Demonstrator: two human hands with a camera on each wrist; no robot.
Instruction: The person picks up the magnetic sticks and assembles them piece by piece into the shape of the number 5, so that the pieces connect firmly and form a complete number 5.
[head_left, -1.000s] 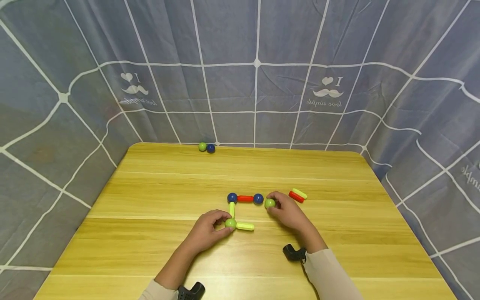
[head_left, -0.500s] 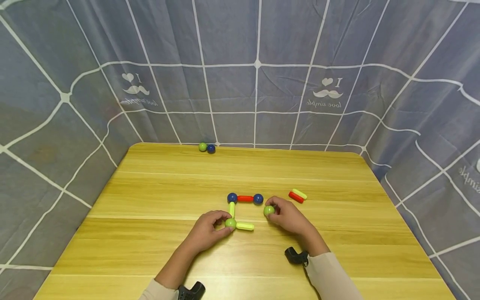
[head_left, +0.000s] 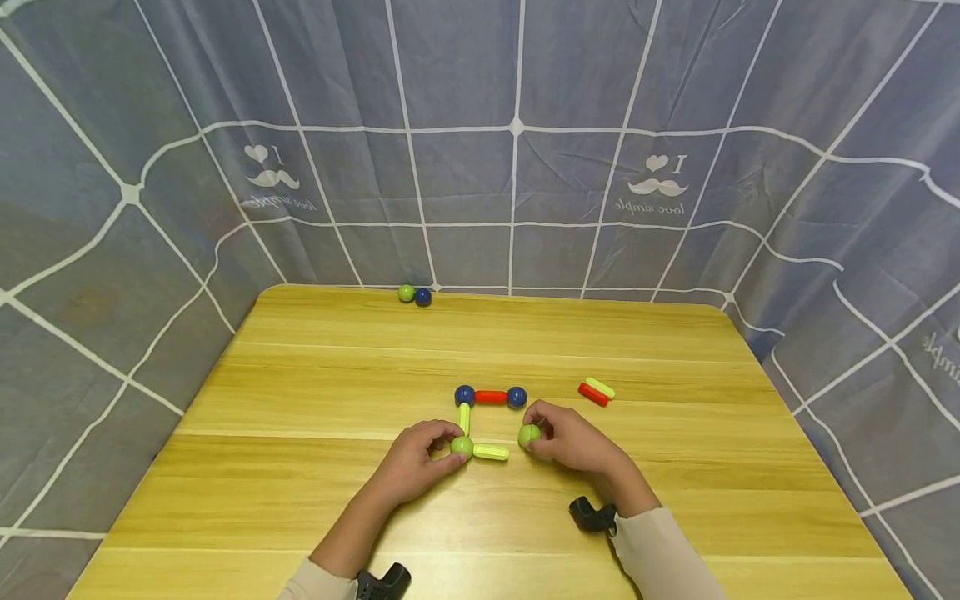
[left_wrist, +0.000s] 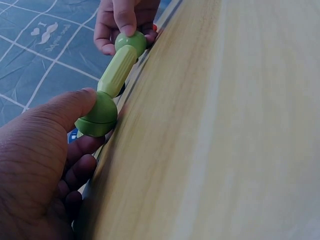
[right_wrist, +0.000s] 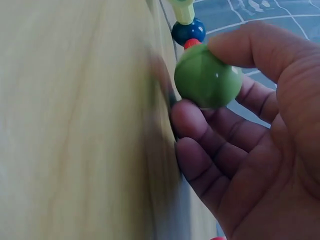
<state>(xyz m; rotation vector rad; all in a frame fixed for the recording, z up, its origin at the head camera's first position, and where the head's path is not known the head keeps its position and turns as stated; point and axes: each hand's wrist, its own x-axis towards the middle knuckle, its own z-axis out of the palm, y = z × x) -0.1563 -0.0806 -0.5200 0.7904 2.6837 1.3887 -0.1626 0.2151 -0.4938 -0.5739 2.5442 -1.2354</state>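
Just nearer the person than the central red rod [head_left: 491,397], which joins a left blue ball [head_left: 465,396] to a right blue ball [head_left: 517,397] on the tabletop [head_left: 337,375], two hands each hold a green ball. The left hand [head_left: 416,454], nearer than the red rod's left end, pinches the corner ball [head_left: 462,447] between thumb and fingers. From this green ball the linking rod [head_left: 464,419], lime-coloured, runs to the left blue ball, while the near rod [head_left: 491,452], also lime, points rightward, roughly parallel to the red rod. Nearer than the red rod's right end, the right hand [head_left: 573,437] grips the separate ball [head_left: 529,435], also green, with thumb and fingers. The head view shows a small gap between it and the near rod's tip; whether it touches the tabletop cannot be told. Right of the red rod, a spare red rod [head_left: 592,395] and a spare lime rod [head_left: 601,387] lie side by side. Well beyond the red rod, a far green ball [head_left: 407,293] sits beside a far blue ball [head_left: 423,297], before a grey-blue curtain [head_left: 465,175] with white lines.
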